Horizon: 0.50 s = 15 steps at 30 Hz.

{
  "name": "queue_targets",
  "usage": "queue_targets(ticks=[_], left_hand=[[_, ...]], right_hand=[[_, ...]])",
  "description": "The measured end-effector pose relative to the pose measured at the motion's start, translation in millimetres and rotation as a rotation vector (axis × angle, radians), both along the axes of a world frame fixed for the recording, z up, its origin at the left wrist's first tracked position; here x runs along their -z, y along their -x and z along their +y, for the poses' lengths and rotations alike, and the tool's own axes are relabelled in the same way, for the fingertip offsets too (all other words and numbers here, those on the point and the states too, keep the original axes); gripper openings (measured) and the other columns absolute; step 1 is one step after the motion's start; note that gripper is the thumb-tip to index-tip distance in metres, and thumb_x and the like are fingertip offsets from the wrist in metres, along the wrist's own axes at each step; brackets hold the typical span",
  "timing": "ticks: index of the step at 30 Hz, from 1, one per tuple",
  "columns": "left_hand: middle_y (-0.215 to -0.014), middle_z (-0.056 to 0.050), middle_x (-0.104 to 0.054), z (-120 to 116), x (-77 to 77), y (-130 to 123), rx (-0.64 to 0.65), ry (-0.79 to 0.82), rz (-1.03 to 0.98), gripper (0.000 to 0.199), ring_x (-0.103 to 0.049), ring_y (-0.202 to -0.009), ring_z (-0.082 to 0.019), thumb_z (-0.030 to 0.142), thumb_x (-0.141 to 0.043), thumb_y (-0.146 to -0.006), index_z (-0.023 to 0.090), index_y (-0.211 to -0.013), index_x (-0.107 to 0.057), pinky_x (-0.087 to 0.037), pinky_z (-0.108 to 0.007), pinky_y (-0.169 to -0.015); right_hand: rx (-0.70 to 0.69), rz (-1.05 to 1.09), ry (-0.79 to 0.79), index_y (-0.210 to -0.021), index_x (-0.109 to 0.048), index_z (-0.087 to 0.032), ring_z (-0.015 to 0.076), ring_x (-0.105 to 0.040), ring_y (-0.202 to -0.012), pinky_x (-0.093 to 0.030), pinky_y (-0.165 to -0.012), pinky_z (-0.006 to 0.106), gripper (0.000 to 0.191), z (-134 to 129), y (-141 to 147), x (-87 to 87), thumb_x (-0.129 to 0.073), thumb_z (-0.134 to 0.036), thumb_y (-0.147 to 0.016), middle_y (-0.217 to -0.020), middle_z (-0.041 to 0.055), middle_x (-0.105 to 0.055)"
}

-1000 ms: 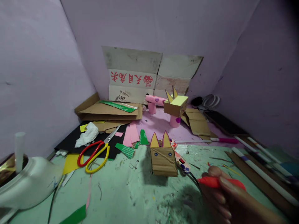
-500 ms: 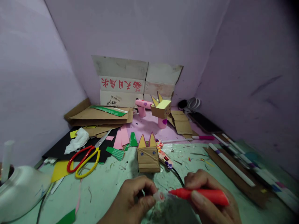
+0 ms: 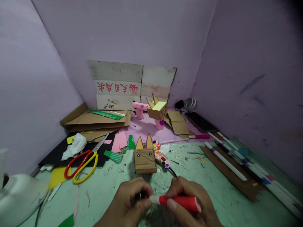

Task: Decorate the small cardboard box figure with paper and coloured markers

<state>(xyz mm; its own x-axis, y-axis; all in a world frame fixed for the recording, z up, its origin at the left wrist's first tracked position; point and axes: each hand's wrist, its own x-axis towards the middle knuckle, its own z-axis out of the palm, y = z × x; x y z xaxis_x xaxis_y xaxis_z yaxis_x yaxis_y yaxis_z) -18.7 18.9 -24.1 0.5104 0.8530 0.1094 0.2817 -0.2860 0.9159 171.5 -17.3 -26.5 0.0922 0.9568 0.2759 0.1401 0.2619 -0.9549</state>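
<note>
At the bottom centre of the frame, the right hand (image 3: pixel 189 198) wraps its grip around a red marker (image 3: pixel 180 201). The left hand (image 3: pixel 129 201) pinches the marker's pale cap end, apparently seated. Behind them on the counter (image 3: pixel 213 195), the cardboard cat head (image 3: pixel 144 157) already has eyes and ears.

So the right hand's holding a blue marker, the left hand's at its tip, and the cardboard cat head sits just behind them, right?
Not quite: the marker is red, not blue, as the head view shows. The right hand does hold it, the left hand is at its tip, and the cardboard cat head sits just behind them.
</note>
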Motion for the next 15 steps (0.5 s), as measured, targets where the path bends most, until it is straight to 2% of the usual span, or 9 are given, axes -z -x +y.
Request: queue_targets(ticks=[4, 9, 12, 15], left_hand=[[-0.060, 0.002, -0.056, -5, -3.6, -3, -0.081, 0.187, -0.029, 0.018, -0.050, -0.059, -0.012, 0.036, -0.060, -0.080, 0.019, -0.073, -0.064, -0.039, -0.025, -0.057], [-0.057, 0.000, -0.062, -13, -0.6, -10, -0.253, 0.434, -0.199, 0.023, -0.057, -0.049, -0.011, 0.040, -0.070, -0.076, 0.017, -0.076, -0.065, -0.046, -0.021, -0.048], [-0.057, -0.001, -0.064, -16, 5.3, -13, -0.285, 0.459, -0.270, 0.029, -0.056, -0.045, -0.011, 0.044, -0.073, -0.074, 0.017, -0.074, -0.065, -0.046, -0.020, -0.042], [-0.054, 0.000, -0.062, -19, 9.5, -17, -0.328, 0.422, -0.282, 0.033, -0.055, -0.041, -0.010, 0.049, -0.075, -0.072, 0.017, -0.072, -0.065, -0.045, -0.019, -0.039]], right_hand=[[-0.088, 0.161, 0.154, -0.067, -0.068, -0.022, 0.0131, -0.040, -0.049, -0.026, -0.048, 0.027, 0.048, 2, 2, 1.7, -0.058, -0.067, -0.078, -0.053, -0.0004, -0.051], [-0.160, 0.399, 0.359, -0.072, -0.063, -0.019, 0.0079, -0.025, -0.045, -0.014, -0.042, 0.022, 0.047, 7, 8, 7.3, -0.063, -0.065, -0.076, -0.050, -0.0062, -0.036], [-0.183, 0.498, 0.419, -0.072, -0.058, -0.018, 0.0062, -0.021, -0.043, -0.014, -0.041, 0.020, 0.050, 9, 13, 11.0, -0.063, -0.068, -0.075, -0.047, -0.0097, -0.029], [-0.187, 0.526, 0.423, -0.073, -0.056, -0.018, 0.0064, -0.022, -0.042, -0.014, -0.040, 0.019, 0.050, 9, 17, 16.9, -0.061, -0.068, -0.077, -0.047, -0.0097, -0.031]])
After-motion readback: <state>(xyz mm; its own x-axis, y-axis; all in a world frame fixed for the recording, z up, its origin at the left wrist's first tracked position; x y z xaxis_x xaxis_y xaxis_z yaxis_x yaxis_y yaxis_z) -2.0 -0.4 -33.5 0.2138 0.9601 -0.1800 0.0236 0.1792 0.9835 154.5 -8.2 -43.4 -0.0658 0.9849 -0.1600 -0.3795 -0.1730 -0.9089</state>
